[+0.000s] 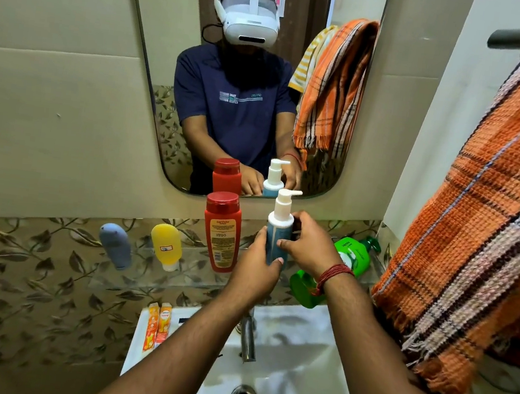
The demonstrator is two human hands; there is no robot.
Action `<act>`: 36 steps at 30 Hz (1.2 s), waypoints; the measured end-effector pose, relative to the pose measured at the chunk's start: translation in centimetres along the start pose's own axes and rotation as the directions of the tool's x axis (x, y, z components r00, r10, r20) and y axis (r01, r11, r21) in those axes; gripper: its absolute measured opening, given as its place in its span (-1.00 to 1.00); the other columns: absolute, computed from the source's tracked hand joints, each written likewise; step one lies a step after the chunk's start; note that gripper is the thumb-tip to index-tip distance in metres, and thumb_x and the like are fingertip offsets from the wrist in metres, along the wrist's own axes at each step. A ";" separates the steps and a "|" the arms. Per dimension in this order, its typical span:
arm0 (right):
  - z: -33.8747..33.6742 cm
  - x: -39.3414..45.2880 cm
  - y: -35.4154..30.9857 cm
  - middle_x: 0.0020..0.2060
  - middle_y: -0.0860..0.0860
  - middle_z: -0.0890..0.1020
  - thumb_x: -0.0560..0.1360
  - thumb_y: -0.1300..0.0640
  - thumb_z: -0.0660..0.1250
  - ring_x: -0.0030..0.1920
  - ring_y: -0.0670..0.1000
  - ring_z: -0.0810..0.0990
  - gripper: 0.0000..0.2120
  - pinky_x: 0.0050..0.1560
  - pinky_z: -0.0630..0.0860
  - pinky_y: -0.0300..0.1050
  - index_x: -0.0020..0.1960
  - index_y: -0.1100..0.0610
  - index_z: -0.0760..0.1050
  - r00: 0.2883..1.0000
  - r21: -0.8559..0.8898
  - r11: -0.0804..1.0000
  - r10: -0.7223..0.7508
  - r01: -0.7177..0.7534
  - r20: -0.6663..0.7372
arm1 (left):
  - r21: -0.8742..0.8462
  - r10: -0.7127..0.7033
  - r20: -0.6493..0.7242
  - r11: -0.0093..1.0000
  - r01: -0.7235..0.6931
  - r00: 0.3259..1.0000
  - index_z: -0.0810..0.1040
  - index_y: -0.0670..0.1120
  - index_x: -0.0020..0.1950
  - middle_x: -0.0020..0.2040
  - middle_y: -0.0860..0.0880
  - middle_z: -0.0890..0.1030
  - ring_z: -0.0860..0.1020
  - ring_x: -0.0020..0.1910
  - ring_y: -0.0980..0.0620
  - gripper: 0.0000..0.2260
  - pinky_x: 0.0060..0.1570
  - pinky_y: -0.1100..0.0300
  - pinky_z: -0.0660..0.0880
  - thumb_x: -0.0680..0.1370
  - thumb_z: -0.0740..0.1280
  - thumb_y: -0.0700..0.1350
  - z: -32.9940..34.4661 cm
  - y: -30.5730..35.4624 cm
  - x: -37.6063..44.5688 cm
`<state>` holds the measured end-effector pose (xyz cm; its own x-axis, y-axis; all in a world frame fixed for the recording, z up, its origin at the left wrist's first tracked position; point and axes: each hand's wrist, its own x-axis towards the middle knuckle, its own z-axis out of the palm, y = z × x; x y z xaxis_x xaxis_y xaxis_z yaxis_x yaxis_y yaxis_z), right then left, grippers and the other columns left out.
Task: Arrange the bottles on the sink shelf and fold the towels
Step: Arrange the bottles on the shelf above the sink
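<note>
The clear glass shelf (196,279) bears grey (116,246), yellow (166,246), red (222,233), pump (279,228) and green bottles (352,255).

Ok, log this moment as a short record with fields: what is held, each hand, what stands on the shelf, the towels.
held item: white and blue pump bottle, upright over the glass shelf
left hand: grips the bottle low down
right hand: holds the bottle's side
standing on shelf: blue-grey tube, yellow tube, red bottle
right of the hands: green pump bottle tilted; second green bottle partly hidden by the wrist
towel: orange checked towel hanging unfolded at right
below: sink
</note>
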<state>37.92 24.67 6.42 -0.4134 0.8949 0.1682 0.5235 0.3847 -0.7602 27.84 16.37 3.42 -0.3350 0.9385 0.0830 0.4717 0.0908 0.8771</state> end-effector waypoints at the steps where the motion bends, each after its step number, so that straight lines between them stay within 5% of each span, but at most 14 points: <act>1: 0.0 -0.1 0.0 0.21 0.07 0.61 0.42 0.21 0.51 0.16 0.03 0.57 -0.54 0.15 0.49 -0.07 0.25 0.13 0.44 1.000 -0.002 1.000 -0.006 0.006 0.000 | -0.009 0.001 0.002 1.000 -0.001 1.000 0.12 0.06 0.62 0.52 -0.02 0.39 0.42 0.45 -0.03 -0.35 0.31 0.04 0.44 0.61 0.33 -0.22 0.0 0.0 0.0; 6: 0.3 -0.4 0.1 0.18 0.06 0.59 0.40 0.15 0.54 0.14 0.04 0.57 -0.54 0.09 0.47 -0.14 0.24 0.14 0.47 1.000 -0.016 1.000 -0.024 0.024 -0.017 | -0.018 0.005 0.002 1.000 -0.005 1.000 0.14 0.07 0.60 0.49 -0.03 0.43 0.47 0.34 0.05 -0.37 0.20 0.13 0.47 0.61 0.31 -0.24 -0.1 0.1 -0.1; 15: 0.3 -0.2 0.4 0.24 0.05 0.60 0.45 0.28 0.46 0.24 0.06 0.55 -0.54 0.22 0.47 -0.06 0.30 0.09 0.46 1.000 0.002 1.000 -0.029 0.029 0.003 | -0.013 -0.018 -0.020 1.000 0.018 1.000 0.10 -0.01 0.62 0.53 -0.06 0.37 0.39 0.47 -0.05 -0.34 0.40 -0.06 0.42 0.61 0.35 -0.21 0.4 0.8 -0.5; 30: 0.4 -0.2 0.5 0.26 0.02 0.60 0.47 0.28 0.45 0.24 0.02 0.56 -0.51 0.20 0.45 -0.09 0.35 0.08 0.42 1.000 0.045 0.999 0.003 -0.005 0.026 | -0.019 -0.051 0.010 0.999 0.051 0.999 0.03 -0.01 0.64 0.55 -0.07 0.34 0.38 0.48 -0.07 -0.29 0.42 -0.13 0.40 0.61 0.36 -0.18 0.0 0.7 -0.5; 36: -1.1 -1.0 0.2 0.29 0.05 0.55 0.51 0.27 0.41 0.33 0.04 0.51 -0.44 0.33 0.45 -0.01 0.46 0.08 0.31 0.997 0.086 0.994 0.066 -0.070 0.044 | 0.078 -0.048 -0.035 0.996 0.051 0.998 -0.04 -0.02 0.66 0.61 -0.05 0.22 0.32 0.51 -0.07 -0.26 0.15 0.31 0.41 0.62 0.35 -0.11 0.0 0.1 -1.4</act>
<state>39.25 24.10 6.74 -0.4103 0.9075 0.0894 0.4852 0.3003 -0.8212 28.35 15.08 3.43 -0.3853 0.9210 0.0571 0.5160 0.1637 0.8408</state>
